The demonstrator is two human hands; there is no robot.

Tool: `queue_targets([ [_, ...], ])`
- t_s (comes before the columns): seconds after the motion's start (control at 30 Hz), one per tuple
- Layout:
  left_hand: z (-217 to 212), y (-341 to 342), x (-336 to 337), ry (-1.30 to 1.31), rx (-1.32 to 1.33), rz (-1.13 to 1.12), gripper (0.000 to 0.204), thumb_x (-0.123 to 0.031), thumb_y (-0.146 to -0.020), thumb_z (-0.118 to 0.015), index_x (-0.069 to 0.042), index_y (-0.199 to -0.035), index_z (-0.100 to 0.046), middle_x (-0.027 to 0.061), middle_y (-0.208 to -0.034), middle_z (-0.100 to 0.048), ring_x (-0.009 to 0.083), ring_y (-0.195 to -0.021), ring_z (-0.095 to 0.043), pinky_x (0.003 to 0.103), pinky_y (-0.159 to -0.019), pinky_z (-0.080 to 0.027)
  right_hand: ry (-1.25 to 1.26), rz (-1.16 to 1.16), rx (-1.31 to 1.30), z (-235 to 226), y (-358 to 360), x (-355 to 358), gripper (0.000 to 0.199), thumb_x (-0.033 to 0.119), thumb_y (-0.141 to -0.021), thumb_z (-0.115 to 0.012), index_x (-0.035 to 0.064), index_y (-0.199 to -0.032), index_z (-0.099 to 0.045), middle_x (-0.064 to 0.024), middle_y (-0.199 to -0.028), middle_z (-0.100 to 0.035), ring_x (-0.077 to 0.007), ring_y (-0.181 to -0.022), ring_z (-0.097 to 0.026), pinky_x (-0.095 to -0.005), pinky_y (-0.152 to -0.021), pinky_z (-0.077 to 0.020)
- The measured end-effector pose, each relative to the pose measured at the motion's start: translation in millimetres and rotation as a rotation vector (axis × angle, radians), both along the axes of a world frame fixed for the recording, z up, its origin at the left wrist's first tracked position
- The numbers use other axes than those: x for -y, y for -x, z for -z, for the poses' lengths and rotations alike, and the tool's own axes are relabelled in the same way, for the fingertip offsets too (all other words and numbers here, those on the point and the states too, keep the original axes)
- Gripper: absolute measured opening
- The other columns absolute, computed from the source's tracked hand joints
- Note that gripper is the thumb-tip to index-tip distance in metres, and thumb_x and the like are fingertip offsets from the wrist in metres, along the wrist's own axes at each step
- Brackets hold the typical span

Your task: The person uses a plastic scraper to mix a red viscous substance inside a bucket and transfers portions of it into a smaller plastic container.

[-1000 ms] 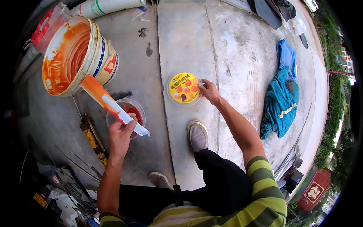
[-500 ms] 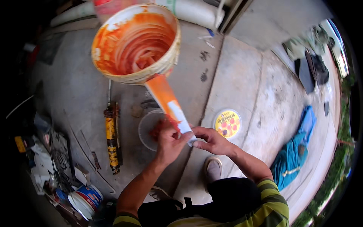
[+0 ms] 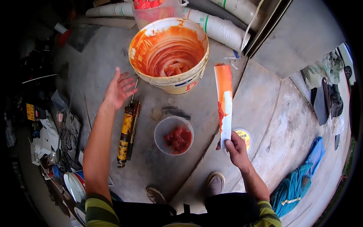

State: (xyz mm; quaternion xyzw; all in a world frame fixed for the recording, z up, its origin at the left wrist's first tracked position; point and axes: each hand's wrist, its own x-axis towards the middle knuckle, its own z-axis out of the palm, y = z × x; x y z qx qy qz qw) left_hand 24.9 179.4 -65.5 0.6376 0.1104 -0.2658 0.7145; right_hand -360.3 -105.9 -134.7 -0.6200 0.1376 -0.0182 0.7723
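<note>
My right hand [image 3: 238, 149] grips the lower end of a long white flat strip [image 3: 226, 102], held upright and smeared with orange grease along its upper part. Fingers apart and holding nothing, my left hand [image 3: 120, 87] hovers left of a large bucket [image 3: 181, 89]. Orange-red grease coats the bucket's inside in swirls. On the floor between my arms stands a clear plastic tub [image 3: 159, 130] with a lump of dark red grease [image 3: 178, 140] in it. A round yellow-printed lid [image 3: 245, 139] lies partly hidden behind my right hand.
A worn yellow grease gun [image 3: 125, 138] lies left of the tub. Behind the bucket are a translucent container of red material [image 3: 151, 15] and plastic-wrapped rolls [image 3: 219, 28]. Teal cloth [image 3: 291, 189] lies at right. Mixed clutter and a white bucket [image 3: 73, 185] line the left side.
My left hand has let go of the strip and moved left, opening. My right hand has turned the strip more upright and moved it right, uncovering the tub. The view has shifted.
</note>
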Motion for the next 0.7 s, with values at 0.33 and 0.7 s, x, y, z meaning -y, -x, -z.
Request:
queue_targets([
  [0.33,23.1,-69.9,42.0,0.129,-0.251,-0.02,0.084,-0.055,-0.08,-0.075,0.003,-0.134,-0.047,0.0161,-0.13,-0.054,0.0284,-0.12,-0.053,0.046,-0.102,-0.045,-0.169,-0.084,0.135,2.7,3.1,13.5,0.043,0.03,-0.105,-0.045,-0.0024,-0.133,-0.049,-0.0068,-0.089,-0.06,-0.0142,-0.078,-0.059,-0.0298,-0.073,-0.0475],
  [0.7,-26.5,13.9,100.3,0.026,0.221,0.332,0.041,-0.036,-0.093,-0.069,-0.006,-0.119,-0.062,0.0041,-0.111,-0.066,0.016,-0.101,-0.061,0.036,-0.088,-0.051,-0.074,0.198,-0.064,-46.3,22.1,41.2,0.032,0.025,-0.104,-0.05,0.0004,-0.124,-0.055,-0.0009,-0.082,-0.055,-0.0098,-0.067,-0.053,-0.0237,-0.06,-0.0419],
])
